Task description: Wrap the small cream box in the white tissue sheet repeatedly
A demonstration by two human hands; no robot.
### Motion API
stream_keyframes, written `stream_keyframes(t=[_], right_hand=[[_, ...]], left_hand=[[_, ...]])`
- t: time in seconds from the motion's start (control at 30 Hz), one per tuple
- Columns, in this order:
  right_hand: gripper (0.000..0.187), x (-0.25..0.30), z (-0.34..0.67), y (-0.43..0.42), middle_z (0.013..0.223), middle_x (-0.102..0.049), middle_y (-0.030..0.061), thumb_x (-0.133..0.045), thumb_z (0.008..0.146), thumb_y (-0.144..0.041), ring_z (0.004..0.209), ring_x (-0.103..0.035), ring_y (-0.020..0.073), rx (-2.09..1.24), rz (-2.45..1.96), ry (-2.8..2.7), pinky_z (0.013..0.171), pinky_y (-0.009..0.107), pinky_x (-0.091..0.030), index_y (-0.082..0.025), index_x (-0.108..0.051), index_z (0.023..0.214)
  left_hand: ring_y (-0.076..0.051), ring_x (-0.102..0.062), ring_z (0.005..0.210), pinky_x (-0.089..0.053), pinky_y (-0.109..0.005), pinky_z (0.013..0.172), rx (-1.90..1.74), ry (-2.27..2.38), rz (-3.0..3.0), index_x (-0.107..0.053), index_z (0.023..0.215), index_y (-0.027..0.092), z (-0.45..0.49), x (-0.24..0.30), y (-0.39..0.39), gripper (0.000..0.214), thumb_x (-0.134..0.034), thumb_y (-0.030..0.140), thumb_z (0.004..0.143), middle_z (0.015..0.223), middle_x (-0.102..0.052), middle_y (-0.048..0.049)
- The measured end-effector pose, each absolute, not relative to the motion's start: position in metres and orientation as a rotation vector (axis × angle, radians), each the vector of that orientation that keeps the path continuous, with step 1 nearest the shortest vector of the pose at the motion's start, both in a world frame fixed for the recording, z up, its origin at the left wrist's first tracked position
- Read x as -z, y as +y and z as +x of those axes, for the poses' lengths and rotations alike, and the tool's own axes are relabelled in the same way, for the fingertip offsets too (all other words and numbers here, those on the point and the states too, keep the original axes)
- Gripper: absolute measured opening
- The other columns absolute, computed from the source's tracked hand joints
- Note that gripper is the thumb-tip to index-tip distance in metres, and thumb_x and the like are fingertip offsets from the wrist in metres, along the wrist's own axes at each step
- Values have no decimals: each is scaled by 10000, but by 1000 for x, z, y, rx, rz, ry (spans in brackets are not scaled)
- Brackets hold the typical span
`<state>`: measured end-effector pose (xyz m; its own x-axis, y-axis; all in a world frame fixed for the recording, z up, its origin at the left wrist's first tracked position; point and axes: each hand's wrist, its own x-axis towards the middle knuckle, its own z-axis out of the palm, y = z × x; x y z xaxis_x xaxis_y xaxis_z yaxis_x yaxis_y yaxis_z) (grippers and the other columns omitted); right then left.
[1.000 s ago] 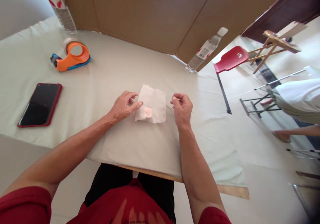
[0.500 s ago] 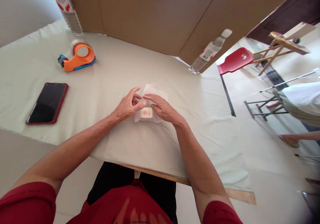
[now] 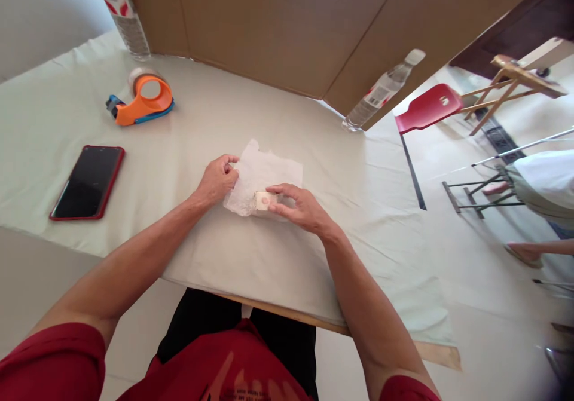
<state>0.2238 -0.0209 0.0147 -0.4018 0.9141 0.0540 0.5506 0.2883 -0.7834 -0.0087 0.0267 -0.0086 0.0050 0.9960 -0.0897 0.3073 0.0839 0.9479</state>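
Head view: from where I sit, the biggest change is at the middle of the frame, where the 2 hands have come apart after being close together over the paper 0.5 s ago. The left hand has moved out to the left edge of the white paper; its fingers are curled and touch that edge, but I cannot tell whether thumb and finger actually pinch it. The right hand has closed on the small pale block, thumb on the near side and fingers on the far side, holding it from the right. The block sits on the lower part of the paper, just below the middle of the frame, with its reddish round mark showing. The sheet reaches farther left than it did, with crumples at its lower left. I read this as a split of roles: the right hand steadies the block while the left works the sheet, so block and paper are handled separately at this point. I see no such change around them: the phone lies at the left of the frame, the tape dispenser at upper left, and 2 bottles stand by the cardboard panel, 1 at upper left and 1 at upper right, all on the pale cloth.
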Motion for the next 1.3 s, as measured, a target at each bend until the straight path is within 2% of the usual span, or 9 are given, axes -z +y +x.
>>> stream_keyframes(t=[0.17,0.33,0.43,0.6,0.77,0.9,1.2,1.3], right_hand=[[281,-9,222,-50,1221,-705,75,-682,855,-312,1181,-620,259,-600,-1138,-2205,1043,465,-447,-273,-678,1133],[127,-6,223,-83,1330,-642,101,-654,890,-312,1223,-598,265,-556,-1176,-2268,1027,465,-457,-248,-659,1000],[200,-3,221,-91,1321,-644,111,-626,909,-374,1206,-615,262,-627,-1244,-2141,1002,443,-488,-243,-625,1060],[419,-5,208,-82,1271,-676,96,-632,880,-398,1099,-668,255,-774,-1446,-2006,823,367,-571,-231,-575,1261],[408,-8,205,-76,1223,-711,87,-668,832,-334,1064,-687,256,-684,-1462,-2143,882,381,-556,-206,-632,1219],[413,-7,213,-82,1200,-721,103,-673,817,-330,1076,-682,284,-476,-1433,-2232,947,433,-525,-204,-643,1209],[415,-7,304,-88,1140,-724,85,-668,792,-424,988,-683,241,-322,-1731,-1545,918,429,-549,-207,-657,1145],[478,6,343,-89,1129,-718,106,-663,761,-428,996,-676,267,-313,-1917,-1504,914,471,-549,-194,-643,1176]], left_hand=[[-150,-538,540,-436,-260,535,-965,1450,1362,-612,1125,146,-8,12,28,456,-530,208,680,603,-577,29],[-121,-521,503,-404,-220,485,-999,1433,1293,-620,1122,134,-10,17,30,473,-513,149,662,596,-565,37],[-112,-521,494,-413,-215,474,-1009,1417,1290,-609,1126,137,-12,21,32,496,-535,132,635,635,-573,40],[-117,-547,515,-420,-217,467,-965,1374,1319,-594,1143,145,-15,23,33,546,-566,122,598,706,-609,31],[-135,-542,502,-418,-230,471,-952,1442,1385,-623,1115,138,-11,17,30,458,-505,174,673,586,-539,45],[-133,-531,499,-416,-235,481,-946,1476,1423,-636,1074,149,-11,18,31,446,-495,175,652,568,-528,50],[-130,-529,510,-431,-242,513,-957,1466,1457,-638,1030,159,-13,21,30,410,-496,198,648,572,-505,61],[-130,-531,513,-418,-242,507,-943,1481,1455,-644,1031,161,-12,18,29,410,-500,196,648,589,-529,53]])
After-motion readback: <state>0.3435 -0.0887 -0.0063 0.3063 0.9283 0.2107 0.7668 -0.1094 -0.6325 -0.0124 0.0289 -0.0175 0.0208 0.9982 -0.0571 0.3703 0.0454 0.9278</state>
